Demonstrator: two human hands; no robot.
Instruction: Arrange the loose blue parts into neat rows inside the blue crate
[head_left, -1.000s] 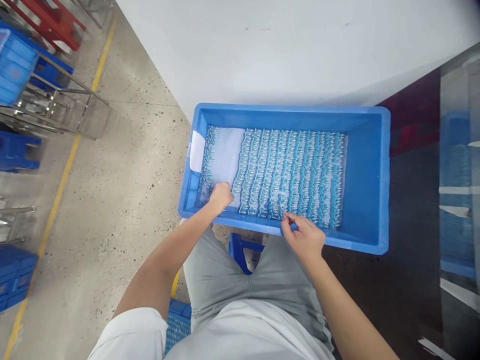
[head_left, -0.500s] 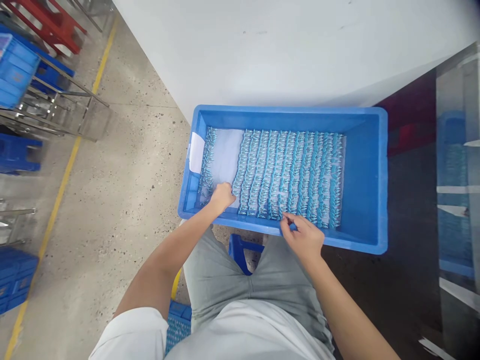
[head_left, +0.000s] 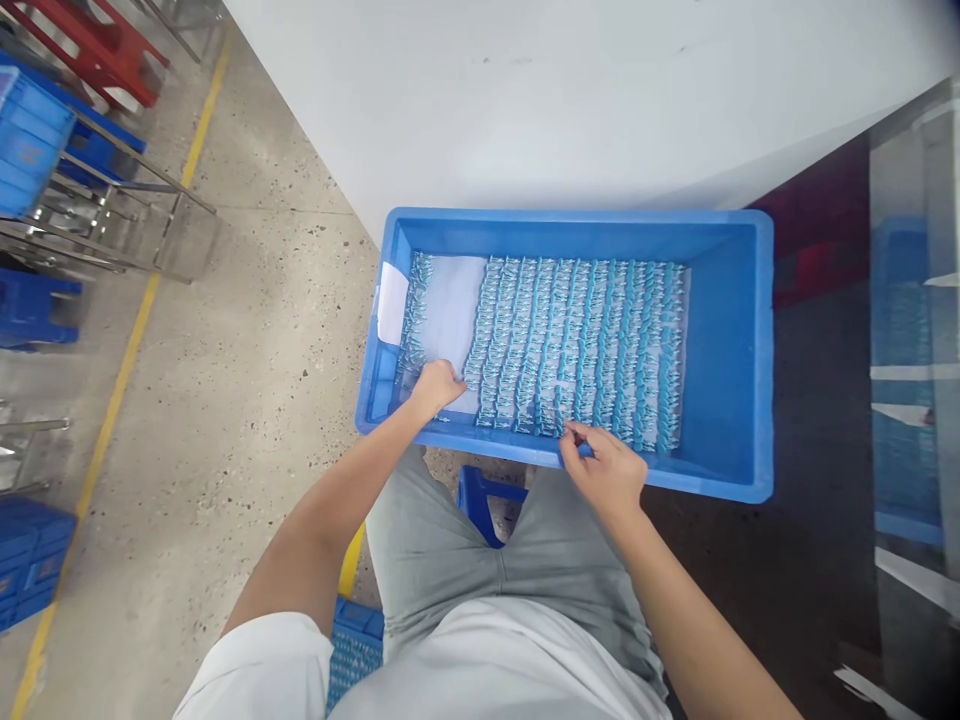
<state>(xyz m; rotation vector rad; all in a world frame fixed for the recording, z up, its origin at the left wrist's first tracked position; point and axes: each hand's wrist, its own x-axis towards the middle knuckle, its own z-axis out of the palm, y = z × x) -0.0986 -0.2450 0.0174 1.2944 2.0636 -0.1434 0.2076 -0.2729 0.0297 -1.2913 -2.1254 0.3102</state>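
Observation:
A blue plastic bin [head_left: 724,360] holds several rows of small teal parts with thin metallic pins [head_left: 555,345], standing on a white sheet [head_left: 451,300]. My left hand [head_left: 439,386] is inside the bin at its near left, fingers closed, beside the bare strip of sheet. What those fingers hold, if anything, is hidden. Over the bin's near rim, my right hand [head_left: 607,470] makes a pinch close to the lower ends of the middle rows. Whatever lies between its fingertips is too small to make out.
A white panel [head_left: 555,110] rises behind the bin. Below the bin shows a blue stool [head_left: 480,505], and another blue bin [head_left: 354,640] of parts sits low at my left. Metal racks [head_left: 142,190], blue bins and a red stool [head_left: 112,50] stand left, past a yellow floor line.
My left hand has shifted slightly left and away from me, uncovering a little more of the sheet at the near side. My right hand keeps almost the same place and pinch.

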